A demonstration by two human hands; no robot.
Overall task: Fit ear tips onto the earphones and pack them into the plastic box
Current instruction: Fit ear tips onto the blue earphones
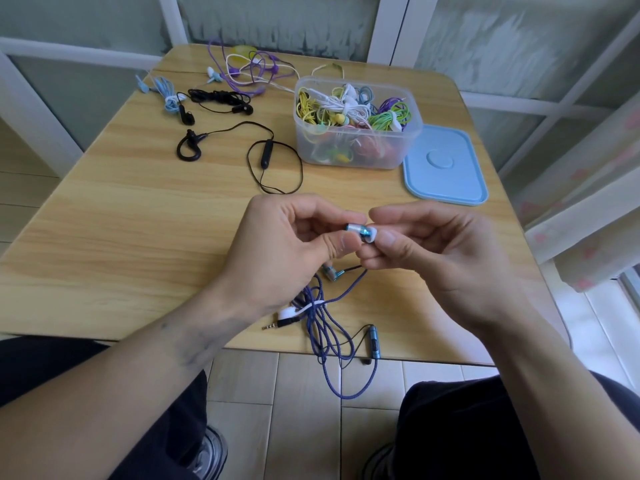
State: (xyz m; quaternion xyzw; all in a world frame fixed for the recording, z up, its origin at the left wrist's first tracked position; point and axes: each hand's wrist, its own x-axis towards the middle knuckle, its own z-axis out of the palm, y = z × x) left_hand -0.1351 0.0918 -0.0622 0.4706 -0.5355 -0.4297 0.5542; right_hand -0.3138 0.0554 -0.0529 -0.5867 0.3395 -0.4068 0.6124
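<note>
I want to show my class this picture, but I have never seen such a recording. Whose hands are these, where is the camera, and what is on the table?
The single picture comes from a camera worn on a person's head, looking down at their own hands; no machine is involved. The left hand pinches a blue metal earbud, and the right hand presses a white ear tip onto it. Its braided blue cable hangs over the wooden table edge. Behind stand a clear plastic box full of coloured earphones, its blue lid beside it, and loose black earphones.
</note>
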